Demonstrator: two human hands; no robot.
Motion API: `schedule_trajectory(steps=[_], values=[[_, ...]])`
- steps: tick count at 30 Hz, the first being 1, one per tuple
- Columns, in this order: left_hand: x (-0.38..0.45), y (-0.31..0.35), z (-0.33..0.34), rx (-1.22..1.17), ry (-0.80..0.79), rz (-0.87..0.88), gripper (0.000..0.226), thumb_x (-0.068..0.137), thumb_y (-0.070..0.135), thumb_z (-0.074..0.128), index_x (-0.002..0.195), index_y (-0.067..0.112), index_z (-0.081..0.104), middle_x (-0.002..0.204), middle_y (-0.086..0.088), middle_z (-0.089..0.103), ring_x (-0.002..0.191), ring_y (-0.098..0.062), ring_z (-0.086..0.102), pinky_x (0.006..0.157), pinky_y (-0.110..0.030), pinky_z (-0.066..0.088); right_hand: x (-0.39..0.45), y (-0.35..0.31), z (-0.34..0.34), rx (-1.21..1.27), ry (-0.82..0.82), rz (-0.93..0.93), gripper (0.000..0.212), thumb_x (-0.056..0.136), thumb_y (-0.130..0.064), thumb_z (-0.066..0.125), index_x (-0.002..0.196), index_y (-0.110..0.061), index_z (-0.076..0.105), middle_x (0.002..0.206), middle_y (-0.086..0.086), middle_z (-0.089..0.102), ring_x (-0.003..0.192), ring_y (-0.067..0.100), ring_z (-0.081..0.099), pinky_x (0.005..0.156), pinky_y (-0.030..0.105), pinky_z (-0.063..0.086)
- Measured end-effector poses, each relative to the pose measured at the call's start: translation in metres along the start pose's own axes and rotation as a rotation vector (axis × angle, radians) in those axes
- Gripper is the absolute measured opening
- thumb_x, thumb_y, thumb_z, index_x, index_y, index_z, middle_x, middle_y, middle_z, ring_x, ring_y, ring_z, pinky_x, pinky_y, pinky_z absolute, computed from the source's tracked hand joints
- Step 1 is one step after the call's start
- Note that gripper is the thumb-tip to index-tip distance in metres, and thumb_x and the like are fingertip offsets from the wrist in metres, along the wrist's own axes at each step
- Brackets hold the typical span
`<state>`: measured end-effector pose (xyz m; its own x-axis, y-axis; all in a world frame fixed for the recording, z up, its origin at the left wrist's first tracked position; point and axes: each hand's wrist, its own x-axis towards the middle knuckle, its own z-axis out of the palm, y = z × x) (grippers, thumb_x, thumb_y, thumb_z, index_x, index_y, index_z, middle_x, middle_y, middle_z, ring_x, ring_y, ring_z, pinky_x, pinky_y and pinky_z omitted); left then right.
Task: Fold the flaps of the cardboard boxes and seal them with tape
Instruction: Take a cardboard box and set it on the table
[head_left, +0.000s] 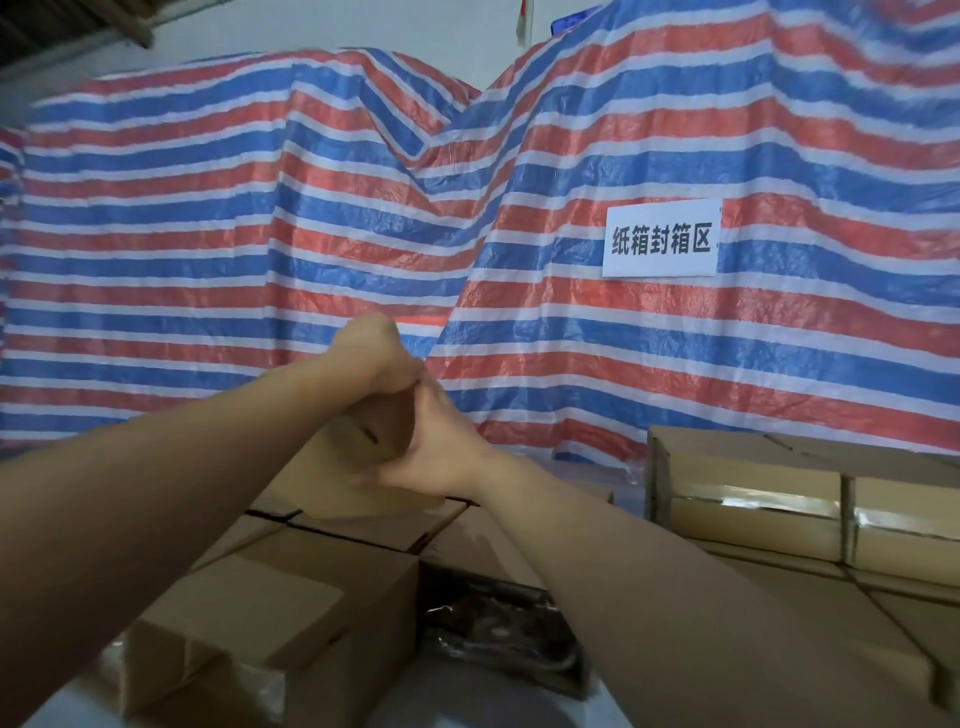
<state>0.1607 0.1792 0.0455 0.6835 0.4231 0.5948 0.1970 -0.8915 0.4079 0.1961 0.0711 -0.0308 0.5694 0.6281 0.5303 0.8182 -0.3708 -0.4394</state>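
Desk (467, 701): pale surface, only small bare patch visible near centre edge. Near left: plain cardboard box (291, 618), flaps closed, clear plastic film (260, 691) just beside its near side. Centre: dark metal object (498, 629), blurred, can't identify, between near-left box and right boxes. Behind: row of flat closed boxes (374, 525) packed touching. Right: taped boxes (753, 499), glossy tape on near faces, stacked on flat layer of cartons (852, 613) reaching near right edge.
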Motion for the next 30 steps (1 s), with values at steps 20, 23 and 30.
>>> schedule_trajectory(steps=[20,23,30], values=[[-0.213,0.131,-0.029,-0.786,-0.043,0.054,0.038,0.100,0.050,0.041,0.089,0.021,0.063,0.082,0.002,0.065,0.081,-0.018,0.061,0.072,-0.033,0.046,-0.330,0.056,-0.189,0.637,0.341,0.398,0.101,0.036,-0.064,0.093,0.126,-0.044,0.054,0.115,-0.008,0.073,0.102,0.014,0.071,0.081,0.034,0.060],[-0.271,0.143,0.003,-1.272,-0.523,-0.140,0.048,0.093,0.055,0.047,0.121,0.021,0.068,0.118,-0.009,0.068,0.106,-0.024,0.064,0.094,-0.042,0.047,-0.380,0.075,-0.191,0.705,0.369,0.496,0.106,0.032,-0.060,0.097,0.128,-0.043,0.054,0.115,-0.008,0.073,0.102,0.016,0.072,0.082,0.039,0.060],[-0.349,0.178,0.066,-1.433,-0.639,-0.543,0.040,0.100,0.036,0.046,0.109,0.006,0.070,0.106,-0.022,0.071,0.087,-0.029,0.067,0.082,-0.040,0.050,-0.455,0.088,-0.184,0.640,0.306,0.607,0.106,0.040,-0.052,0.096,0.131,-0.050,0.041,0.125,-0.013,0.063,0.116,0.009,0.059,0.087,0.029,0.054]])
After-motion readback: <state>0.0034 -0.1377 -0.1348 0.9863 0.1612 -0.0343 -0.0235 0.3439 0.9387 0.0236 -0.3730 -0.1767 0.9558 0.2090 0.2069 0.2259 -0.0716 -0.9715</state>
